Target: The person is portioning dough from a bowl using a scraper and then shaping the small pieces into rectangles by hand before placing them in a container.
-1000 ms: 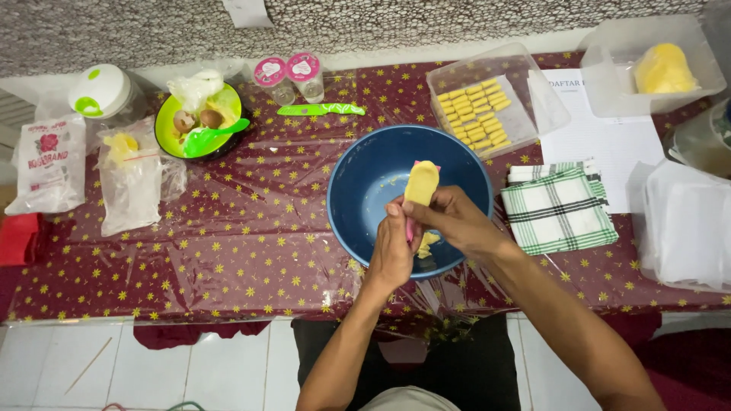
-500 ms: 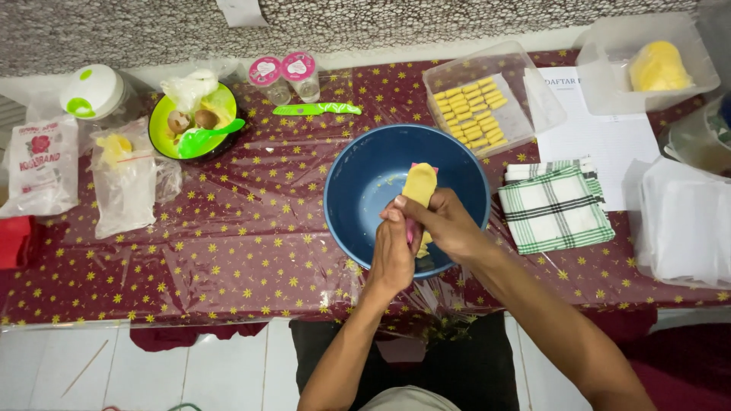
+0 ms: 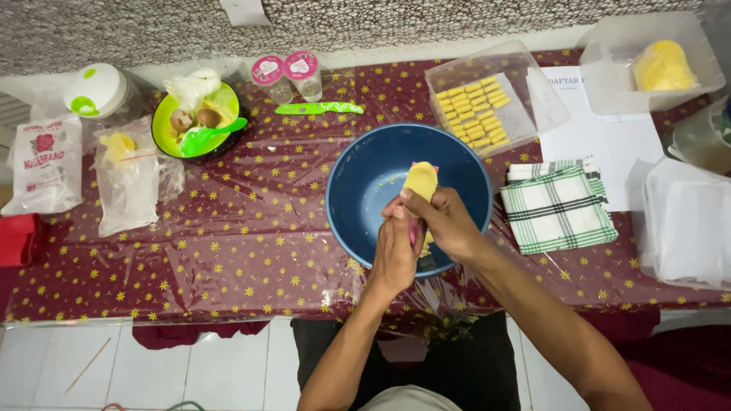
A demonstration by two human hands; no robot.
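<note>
A big blue bowl (image 3: 365, 186) stands in the middle of the table. Over it my left hand (image 3: 396, 251) and my right hand (image 3: 443, 221) are pressed together around a pink mould (image 3: 415, 228). A flat oval of yellow dough (image 3: 421, 180) sticks up from the top of the mould, just above my right thumb. A small lump of yellow dough (image 3: 427, 242) shows below my hands inside the bowl. Most of the mould is hidden by my fingers.
A clear tray of yellow dough sticks (image 3: 476, 110) sits behind the bowl, a green-checked cloth (image 3: 558, 205) to its right, a paper sheet (image 3: 601, 137) and clear tubs (image 3: 651, 65) farther right. Left: green knife (image 3: 320, 109), green bowl (image 3: 194, 122), plastic bags (image 3: 129, 179).
My hands have stayed over the bowl, closing a little tighter on the mould; my right thumb has slid up against the dough. The view shifted slightly.
</note>
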